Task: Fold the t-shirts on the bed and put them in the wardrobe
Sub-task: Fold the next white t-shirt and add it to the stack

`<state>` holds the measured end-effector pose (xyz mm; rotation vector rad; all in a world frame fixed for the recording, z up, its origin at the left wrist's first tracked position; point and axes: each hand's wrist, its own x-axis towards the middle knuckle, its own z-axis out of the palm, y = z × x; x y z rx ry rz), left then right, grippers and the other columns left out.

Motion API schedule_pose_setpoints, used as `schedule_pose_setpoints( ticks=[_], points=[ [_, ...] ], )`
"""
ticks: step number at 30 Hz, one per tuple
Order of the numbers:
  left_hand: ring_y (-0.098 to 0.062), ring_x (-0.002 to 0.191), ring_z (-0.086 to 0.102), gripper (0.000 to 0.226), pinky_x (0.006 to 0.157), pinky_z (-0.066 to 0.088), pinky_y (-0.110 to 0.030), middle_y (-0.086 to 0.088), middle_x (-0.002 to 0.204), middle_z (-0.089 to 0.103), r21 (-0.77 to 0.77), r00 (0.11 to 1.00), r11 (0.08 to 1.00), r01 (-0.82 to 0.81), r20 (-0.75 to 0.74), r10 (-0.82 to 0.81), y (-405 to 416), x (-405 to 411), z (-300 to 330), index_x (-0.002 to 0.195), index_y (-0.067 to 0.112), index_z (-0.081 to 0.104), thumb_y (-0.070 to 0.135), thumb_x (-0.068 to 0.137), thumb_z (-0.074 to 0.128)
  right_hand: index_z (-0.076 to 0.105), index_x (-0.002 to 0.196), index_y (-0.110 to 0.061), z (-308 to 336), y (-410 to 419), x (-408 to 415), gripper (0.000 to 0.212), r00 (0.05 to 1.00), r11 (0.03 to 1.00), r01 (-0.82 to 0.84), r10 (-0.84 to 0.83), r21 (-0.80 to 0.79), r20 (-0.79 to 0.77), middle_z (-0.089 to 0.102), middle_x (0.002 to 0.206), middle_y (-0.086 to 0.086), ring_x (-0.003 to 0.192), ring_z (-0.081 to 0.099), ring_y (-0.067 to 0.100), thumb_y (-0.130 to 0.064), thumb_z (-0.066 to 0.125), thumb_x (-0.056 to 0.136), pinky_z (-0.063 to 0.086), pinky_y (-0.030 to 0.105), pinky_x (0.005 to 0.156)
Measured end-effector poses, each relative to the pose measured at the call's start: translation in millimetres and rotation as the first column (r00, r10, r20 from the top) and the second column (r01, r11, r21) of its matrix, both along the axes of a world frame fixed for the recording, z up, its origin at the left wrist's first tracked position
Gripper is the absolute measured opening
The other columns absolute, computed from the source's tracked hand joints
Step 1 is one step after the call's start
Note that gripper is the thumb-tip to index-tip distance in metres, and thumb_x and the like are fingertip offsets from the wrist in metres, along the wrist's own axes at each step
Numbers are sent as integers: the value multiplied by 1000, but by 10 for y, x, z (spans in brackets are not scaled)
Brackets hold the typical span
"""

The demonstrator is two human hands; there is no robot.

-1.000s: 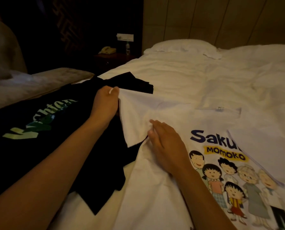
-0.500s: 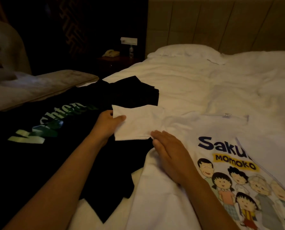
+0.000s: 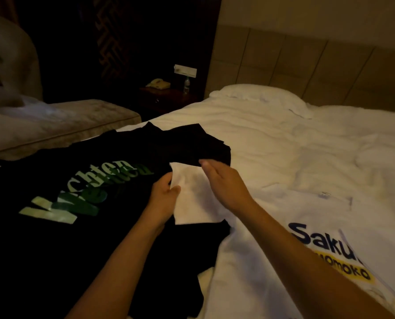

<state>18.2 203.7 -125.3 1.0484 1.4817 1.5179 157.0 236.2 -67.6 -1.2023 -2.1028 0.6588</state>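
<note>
Currently the step in hand looks like the first sleeve fold on the white t-shirt (image 3: 272, 268), which lies spread flat on the bed (image 3: 284, 143), print side up, with "Saku" and "momoko" lettering showing under the right forearm. Its sleeve (image 3: 193, 201) sticks out sideways onto the black t-shirt (image 3: 53, 238), and the left hand (image 3: 163, 199) pinches that sleeve's edge between thumb and fingers. Right hand (image 3: 224, 183) hovers just over the sleeve's far side, fingers straight and relaxed, gripping nothing; contact with the cloth cannot be told. Black t-shirt with green lettering lies left of both hands, partly bunched just beyond the fingertips, not folded yet. Judging by this, the task is early: neither shirt folded, nothing put away. Next move likely calls for carrying the sleeve inward across the white shirt's chest, right hand pressing at the shoulder line to keep the crease straight, then the same on the other side. Cloth is limp, so it may drag the black shirt underneath or wrinkle. Containers: the wardrobe is not in view, so what is in it cannot be told. Farther off beyond the hands, a pillow (image 3: 256, 95) at the headboard (image 3: 307, 65), and a nightstand (image 3: 166, 97) with a telephone (image 3: 158, 84) and a small bottle (image 3: 186, 84).
</note>
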Motion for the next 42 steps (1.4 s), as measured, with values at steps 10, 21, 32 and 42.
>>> schedule_pose_setpoints(
  ticks=[10,21,32,42],
  points=[
    [-20,102,61,51,74,54,-16,-9,117,60,93,994,995,47,98,-56,70,-47,-77,129,15,50,-18,92,38,66,116,-11,-253,764,-530,49,997,950,-39,57,-311,50,63,118,10,109,59,24,-45,33,104,42,38,103],
    [-6,73,66,24,56,50,-11,-7,93,68,9,990,996,90,112,-91,-52,-42,23,114,-2,62,-5,90,60,54,77,-27,-31,963,-643,29,987,994,-109,109,2,-115,54,77,-7,73,50,5,-27,44,104,38,21,69],
    [-9,63,70,37,52,53,-18,1,71,71,-16,964,990,139,232,-132,-231,-62,246,78,19,64,-12,92,49,62,76,-18,-300,1071,-709,40,995,981,-81,89,-174,38,62,80,6,80,59,19,-44,46,101,44,37,78],
    [-9,80,73,34,64,56,-20,3,88,74,68,982,991,113,143,-122,-309,56,339,89,28,64,-5,92,56,63,75,-25,64,905,-484,24,909,995,47,-79,-86,-409,63,84,-4,82,56,9,-27,54,97,42,26,76]
  ],
)
